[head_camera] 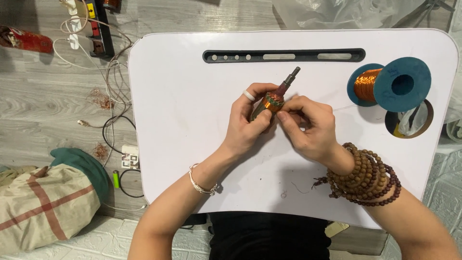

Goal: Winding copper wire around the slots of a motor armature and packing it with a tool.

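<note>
My left hand (248, 123) grips a small motor armature (275, 99) with copper windings and a steel shaft pointing up and right, held just above the white lap table (183, 120). My right hand (308, 126) pinches at the windings from the right side, fingertips touching the armature. A thin copper wire runs from my right hand toward a teal spool of copper wire (390, 85) lying on its side at the table's right. I wear a white ring and a thin bracelet on the left, brown bead bracelets on the right wrist.
A dark slot (284, 56) runs along the table's far edge; a round cup hole (409, 120) holds plastic. On the wooden floor at left lie a power strip (98, 29), tangled cables, a red can (26, 39), a green lighter and a cloth bag (43, 202).
</note>
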